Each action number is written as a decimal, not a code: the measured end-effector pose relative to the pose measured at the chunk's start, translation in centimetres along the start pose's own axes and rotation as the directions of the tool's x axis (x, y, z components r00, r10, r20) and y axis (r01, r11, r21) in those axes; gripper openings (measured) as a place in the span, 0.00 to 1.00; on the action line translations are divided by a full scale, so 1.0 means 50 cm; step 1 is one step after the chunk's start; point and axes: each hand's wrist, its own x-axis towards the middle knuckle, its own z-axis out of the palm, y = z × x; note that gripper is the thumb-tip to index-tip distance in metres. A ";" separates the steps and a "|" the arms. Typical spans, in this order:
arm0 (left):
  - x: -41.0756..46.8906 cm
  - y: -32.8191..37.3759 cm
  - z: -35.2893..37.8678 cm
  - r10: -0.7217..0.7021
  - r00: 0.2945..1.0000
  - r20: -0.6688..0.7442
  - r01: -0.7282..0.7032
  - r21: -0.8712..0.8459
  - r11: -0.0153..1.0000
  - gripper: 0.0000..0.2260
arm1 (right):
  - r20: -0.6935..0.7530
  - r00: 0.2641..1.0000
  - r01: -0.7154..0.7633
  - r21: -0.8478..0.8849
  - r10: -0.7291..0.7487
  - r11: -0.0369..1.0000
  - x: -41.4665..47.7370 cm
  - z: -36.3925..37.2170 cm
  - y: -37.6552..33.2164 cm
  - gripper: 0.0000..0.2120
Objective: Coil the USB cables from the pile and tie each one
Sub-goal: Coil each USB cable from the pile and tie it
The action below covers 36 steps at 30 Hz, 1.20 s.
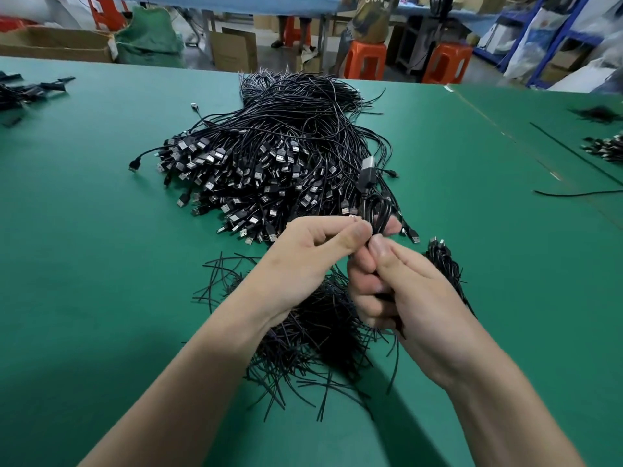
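Blur smears the USB plug (368, 168) that stands up from the coiled cable (380, 212), so its metal end reads only as a pale smudge. The cable's lower half is hidden inside the right hand (414, 291), whose fingers curl round it in a closed grip, the thumb pressed up beside the loops. The left hand (313, 254) pinches the coil's waist between thumb and forefinger, its grip likewise closed on the cable. Whether a tie is already round the coil cannot be made out behind the fingertips. What shows of the cable is thin and black, wound in a few narrow loops, held above the green surface (101, 247) at the near edge of the pile (269, 156).

That pile is a dense heap of black cables, its silver-tipped plugs fanned toward the person and its cords running away in a thick sheaf. Under the wrists lies a heap of short black ties (313, 335), partly covered by both forearms. Just right of the right hand sits a small bundle of black cables (446, 267), its near end hidden by the hand. More dark cables at the left edge (30, 89) and right edge (603, 146) are cut off by the frame. Beyond the surface stand orange stools (365, 60) and cardboard boxes (232, 50).
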 end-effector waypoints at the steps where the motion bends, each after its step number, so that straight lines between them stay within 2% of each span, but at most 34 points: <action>1: -0.001 -0.001 0.000 -0.008 1.000 0.005 0.009 -0.038 0.999 0.17 | 0.040 0.999 -0.025 0.027 0.024 0.999 -0.001 0.000 -0.001 0.16; 4: -0.001 -0.004 -0.002 -0.016 1.000 -0.001 0.016 -0.070 0.997 0.13 | 0.111 0.992 -0.072 0.085 0.062 0.994 -0.003 0.001 -0.001 0.17; 8: 0.000 -0.005 -0.005 0.025 1.000 -0.019 -0.026 -0.035 0.999 0.12 | 0.063 0.994 -0.087 0.051 0.084 0.995 -0.004 -0.002 0.003 0.17; 12: 0.007 -0.023 -0.008 0.039 0.995 -0.090 -0.040 -0.009 0.999 0.18 | -0.019 1.000 -0.006 -0.050 0.005 0.999 -0.001 0.004 0.012 0.15; 16: 0.007 -0.028 -0.004 0.043 0.995 -0.095 -0.040 0.030 0.999 0.14 | -0.174 0.977 0.075 -0.271 -0.126 0.959 0.004 0.015 0.034 0.17; 18: 0.006 -0.029 -0.004 0.050 0.990 -0.129 -0.037 0.099 0.994 0.10 | -0.189 0.971 0.078 -0.341 -0.149 0.937 0.006 0.015 0.041 0.18; 20: 0.008 -0.023 -0.009 0.053 0.990 -0.129 -0.018 0.261 0.965 0.08 | -0.192 0.975 0.047 -0.319 -0.114 0.947 0.008 0.005 0.044 0.18; 22: 0.007 -0.013 -0.026 0.011 0.997 -0.075 0.031 0.533 0.846 0.09 | -0.222 0.971 0.022 -0.280 -0.087 0.960 0.008 -0.008 0.047 0.16; 24: -0.001 -0.002 -0.050 -0.135 0.990 0.037 0.050 0.807 0.588 0.11 | -0.260 0.962 0.014 -0.252 -0.082 0.968 0.006 -0.019 0.049 0.16; 25: -0.006 0.004 -0.058 -0.245 0.967 0.075 0.048 0.885 0.463 0.08 | -0.270 0.959 0.015 -0.249 -0.084 0.968 0.006 -0.022 0.051 0.16; 27: -0.015 0.007 -0.062 -0.416 0.906 0.076 0.058 0.952 0.299 0.03 | -0.279 0.957 0.011 -0.254 -0.084 0.967 0.006 -0.023 0.054 0.16; 31: -0.019 -0.004 -0.039 -0.475 0.880 -0.008 0.079 0.988 0.132 0.05 | -0.276 0.959 0.002 -0.224 -0.065 0.975 0.007 -0.012 0.059 0.16; 36: -0.017 -0.024 -0.019 -0.467 0.884 -0.027 0.050 0.998 0.038 0.08 | -0.262 0.964 -0.001 -0.179 -0.047 0.984 0.002 -0.005 0.058 0.16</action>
